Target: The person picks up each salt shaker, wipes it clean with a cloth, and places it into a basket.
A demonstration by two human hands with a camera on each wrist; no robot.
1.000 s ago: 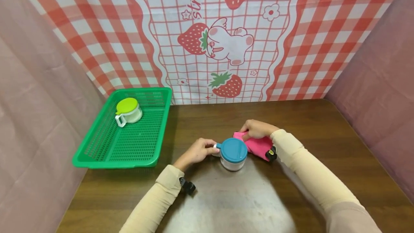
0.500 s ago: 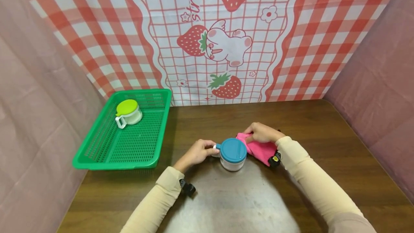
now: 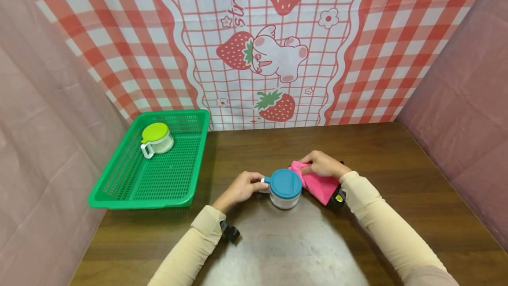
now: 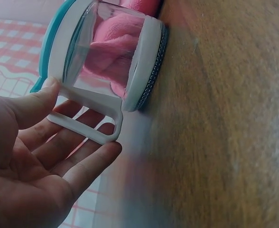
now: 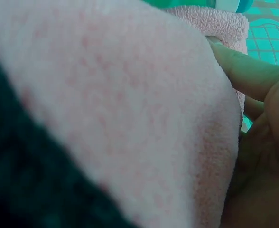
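Note:
A glass jar (image 3: pixel 285 201) with a blue lid (image 3: pixel 285 183) stands upright on the table. By its white handle (image 4: pixel 82 127), on the jar's left side, my left hand (image 3: pixel 240 187) holds it, thumb near the lid and fingers behind and under the handle in the left wrist view. My right hand (image 3: pixel 322 163) grips a pink cloth (image 3: pixel 320 187) close against the jar's right side. Through the glass, folds of that cloth show in the left wrist view. The cloth (image 5: pixel 130 104) fills most of the right wrist view, with the thumb pressing its edge.
A green basket (image 3: pixel 192 167) sits at the left of the wooden table (image 3: pixel 369 144). In it is a similar jar with a lime lid (image 3: pixel 155 132) and white handle. A checked strawberry curtain (image 3: pixel 278 105) hangs along the table's back edge, with pink drapes at both sides.
My right hand and the pink cloth have shifted slightly right and the cloth's lower end now hangs nearer me. The jar and my left hand have stayed nearly in place.

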